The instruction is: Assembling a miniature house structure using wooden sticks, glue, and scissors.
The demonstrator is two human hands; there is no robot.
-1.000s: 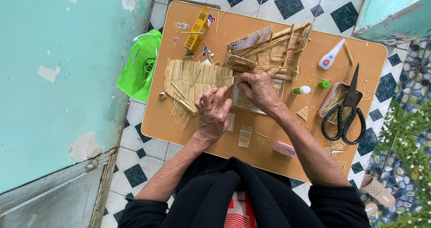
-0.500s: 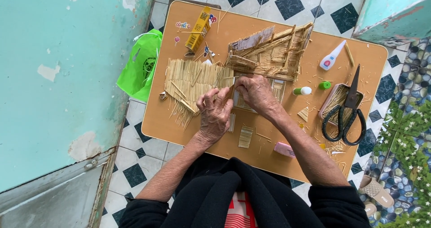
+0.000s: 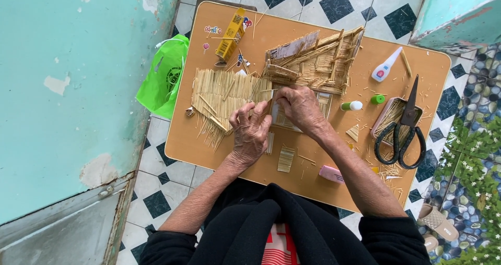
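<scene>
While both hands pinched together, left hand (image 3: 251,131) and right hand (image 3: 298,107) were fitting a thin stick (image 3: 267,91) beside the straw panel (image 3: 224,95); next called for steady pressing.

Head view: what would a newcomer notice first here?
Two hands, left hand and right hand, meet mid-table over a flat panel of sticks. Just behind stands a half-built stick house. Black scissors lie across a small tray at the table's right.

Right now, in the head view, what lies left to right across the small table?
Green bag → yellow box → left hand → right hand → glue bottle → scissors.
</scene>
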